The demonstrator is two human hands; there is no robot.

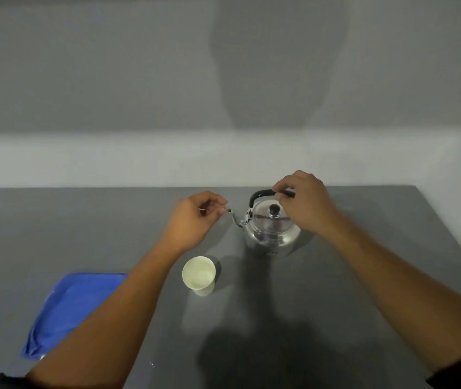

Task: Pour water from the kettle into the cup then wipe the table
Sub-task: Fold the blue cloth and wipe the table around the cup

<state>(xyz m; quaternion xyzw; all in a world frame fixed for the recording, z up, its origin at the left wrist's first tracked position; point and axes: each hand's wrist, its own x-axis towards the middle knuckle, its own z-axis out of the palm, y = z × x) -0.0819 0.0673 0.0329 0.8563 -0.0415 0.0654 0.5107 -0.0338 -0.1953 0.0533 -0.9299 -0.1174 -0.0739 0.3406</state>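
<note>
A shiny steel kettle (271,228) with a black handle and a black lid knob stands on the grey table (336,304), its thin spout pointing left. My right hand (305,203) is closed around the top of the handle. My left hand (195,217) hovers just left of the spout tip, fingers curled, fingertips close to or touching the tip. A white paper cup (199,275) stands upright in front of the kettle, below my left hand. A blue cloth (69,310) lies flat at the table's front left, partly hidden by my left forearm.
The table's far edge runs along a pale wall (223,80). Its right edge slants toward the front right. A few small droplets or specks (152,364) sit near the front of the table.
</note>
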